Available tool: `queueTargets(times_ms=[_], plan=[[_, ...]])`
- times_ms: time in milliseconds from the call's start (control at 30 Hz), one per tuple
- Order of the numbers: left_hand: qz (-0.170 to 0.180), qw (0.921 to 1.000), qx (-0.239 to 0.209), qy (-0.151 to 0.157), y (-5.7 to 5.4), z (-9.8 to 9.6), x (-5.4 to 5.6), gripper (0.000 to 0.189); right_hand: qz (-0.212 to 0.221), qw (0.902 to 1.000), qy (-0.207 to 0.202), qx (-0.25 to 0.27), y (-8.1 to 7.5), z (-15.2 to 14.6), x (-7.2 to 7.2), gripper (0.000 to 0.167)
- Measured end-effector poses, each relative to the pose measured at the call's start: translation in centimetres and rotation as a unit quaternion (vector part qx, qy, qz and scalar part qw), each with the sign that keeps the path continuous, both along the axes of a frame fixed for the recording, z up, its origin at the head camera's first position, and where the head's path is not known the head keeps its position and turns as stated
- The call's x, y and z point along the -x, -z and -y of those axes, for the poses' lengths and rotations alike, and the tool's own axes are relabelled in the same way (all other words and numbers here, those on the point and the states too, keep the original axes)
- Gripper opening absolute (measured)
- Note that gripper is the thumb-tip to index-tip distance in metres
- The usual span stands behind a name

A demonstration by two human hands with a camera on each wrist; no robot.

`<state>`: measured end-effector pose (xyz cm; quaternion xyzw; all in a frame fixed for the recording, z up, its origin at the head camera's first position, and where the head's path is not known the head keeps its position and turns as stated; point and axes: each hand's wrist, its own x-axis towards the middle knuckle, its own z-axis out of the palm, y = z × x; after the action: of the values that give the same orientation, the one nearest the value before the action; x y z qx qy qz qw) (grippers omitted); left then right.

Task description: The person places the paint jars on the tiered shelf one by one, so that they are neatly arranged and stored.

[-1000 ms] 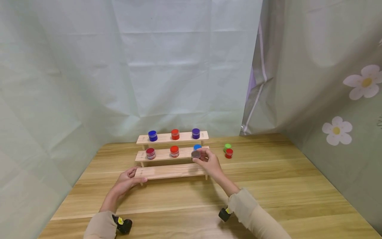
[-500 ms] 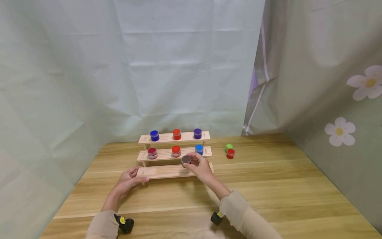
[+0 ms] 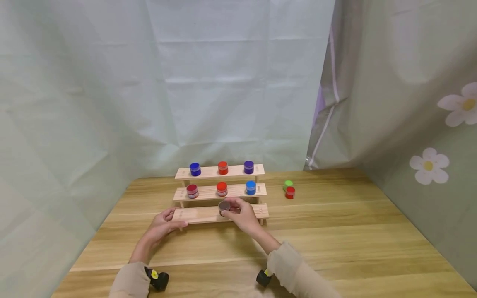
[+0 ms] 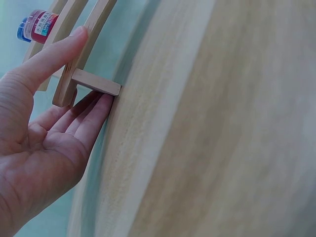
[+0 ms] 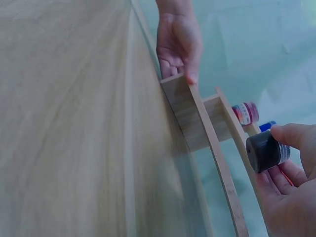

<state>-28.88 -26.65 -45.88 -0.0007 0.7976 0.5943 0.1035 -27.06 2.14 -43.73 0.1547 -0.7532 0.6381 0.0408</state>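
Observation:
A three-tier wooden display rack (image 3: 201, 213) stands on the table. My left hand (image 3: 162, 226) holds the left end of its lowest board, and in the left wrist view the thumb (image 4: 61, 52) lies along the board with the fingers near the leg. A dark paint jar (image 5: 268, 151) is pinched between the thumb and fingers of my right hand (image 3: 241, 215), just above the middle of the lowest board. Whether the jar touches the wood I cannot tell. Behind it on the middle board sit a dark red jar (image 3: 192, 191), a red jar (image 3: 221, 189) and a light blue jar (image 3: 251, 188).
On the top board are a blue jar (image 3: 195, 169), an orange-red jar (image 3: 222, 168) and a purple jar (image 3: 249, 167). A green jar (image 3: 288, 185) and another red jar (image 3: 290, 193) stand on the table right of the rack. A pale curtain (image 3: 238, 82) hangs behind.
My right hand has carried the dark jar leftward and down, from in front of the light blue jar to the middle of the lowest board. My left hand stays on the rack's end.

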Motion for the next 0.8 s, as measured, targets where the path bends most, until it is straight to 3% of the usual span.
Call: queueTargets(times_ms=[300,800], plan=[[-0.001,1.0000,-0.001,0.005,0.1,0.1,0.0,0.093,-0.007,0.9997,-0.016,-0.018,-0.2,1.9,0.1,0.038],[-0.011,0.9999,-0.010,-0.003,0.2,0.1,0.1,0.080,0.006,0.9996,-0.019,-0.018,0.3,5.2,0.3,0.038]])
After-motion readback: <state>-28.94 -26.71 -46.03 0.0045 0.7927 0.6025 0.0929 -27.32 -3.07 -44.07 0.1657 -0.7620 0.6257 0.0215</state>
